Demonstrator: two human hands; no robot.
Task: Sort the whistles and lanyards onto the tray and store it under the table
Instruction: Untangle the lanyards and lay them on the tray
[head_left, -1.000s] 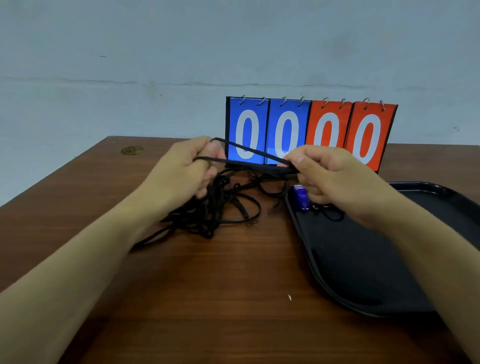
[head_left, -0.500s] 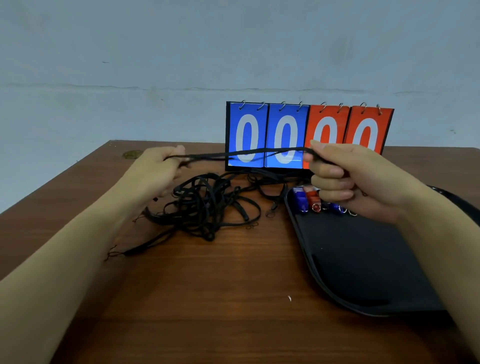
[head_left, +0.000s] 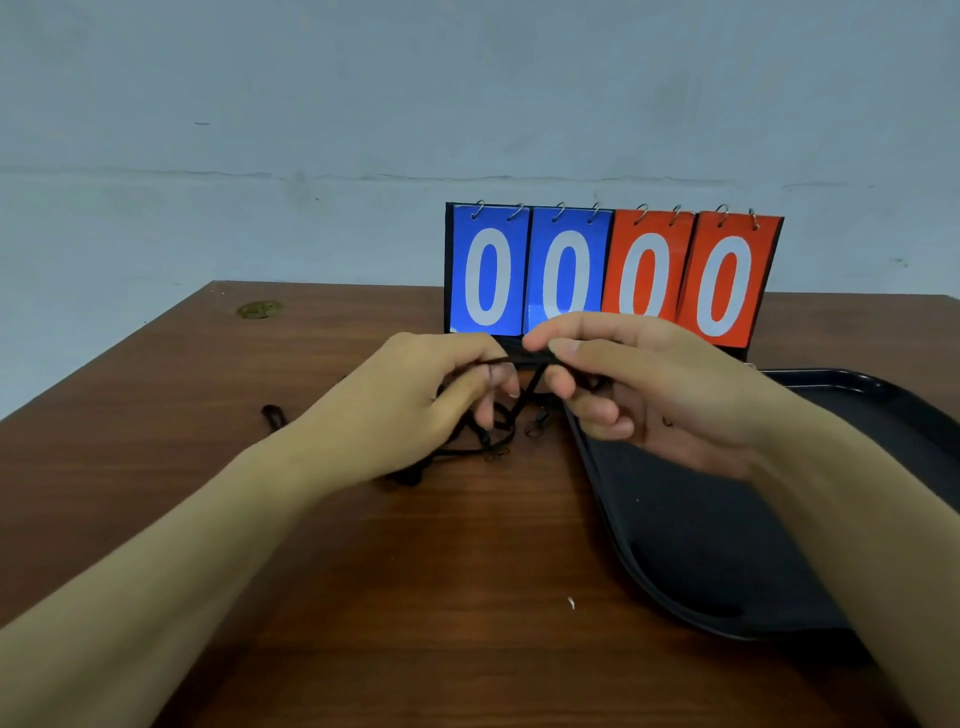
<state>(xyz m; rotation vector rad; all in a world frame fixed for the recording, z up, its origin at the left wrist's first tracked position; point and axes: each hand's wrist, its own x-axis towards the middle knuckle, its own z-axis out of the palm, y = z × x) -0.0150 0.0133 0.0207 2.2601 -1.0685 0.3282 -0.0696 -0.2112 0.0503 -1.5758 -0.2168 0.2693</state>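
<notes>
Both the left hand (head_left: 415, 410) and right hand (head_left: 649, 395) have fingers clamped on one black lanyard (head_left: 527, 358), folding it above the tangle (head_left: 483, 436) left of the tray (head_left: 727, 545). Next, probably lay it rightward onto the tray.

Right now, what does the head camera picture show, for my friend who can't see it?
Two bare hands, left hand and right hand, pinch a black lanyard between them above a tangled pile of lanyards on a wooden table. A black tray lies right; a scoreboard reading 0000 stands behind.
</notes>
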